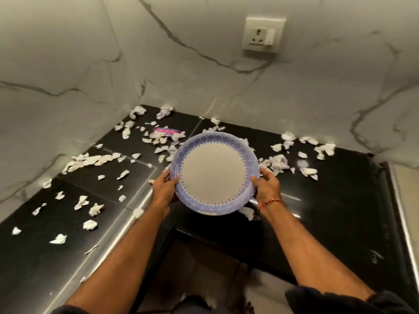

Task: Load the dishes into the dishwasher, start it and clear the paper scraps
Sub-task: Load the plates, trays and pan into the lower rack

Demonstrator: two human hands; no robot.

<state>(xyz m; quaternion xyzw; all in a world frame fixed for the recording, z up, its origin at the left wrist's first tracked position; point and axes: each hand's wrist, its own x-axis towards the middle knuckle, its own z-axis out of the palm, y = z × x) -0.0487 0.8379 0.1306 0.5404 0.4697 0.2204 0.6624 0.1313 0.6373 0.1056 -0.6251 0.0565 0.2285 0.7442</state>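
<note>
You hold a round plate with a grey centre and blue-violet patterned rim [214, 175] above the inner corner of the glossy black stone counter [340, 200]; your left hand [163, 189] curls round its left edge, your right hand [267, 185] pinches its right edge; crumpled white paper scraps [90, 159] litter the counter all around; a pink-striped packet [169, 132] lies behind the plate; veined grey marble walls [68, 64] carry a white socket [263, 34].

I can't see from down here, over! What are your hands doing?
Left hand and right hand both grip the blue-rimmed plate, held above the black counter. Paper scraps scattered all over. No dishwasher in view.
</note>
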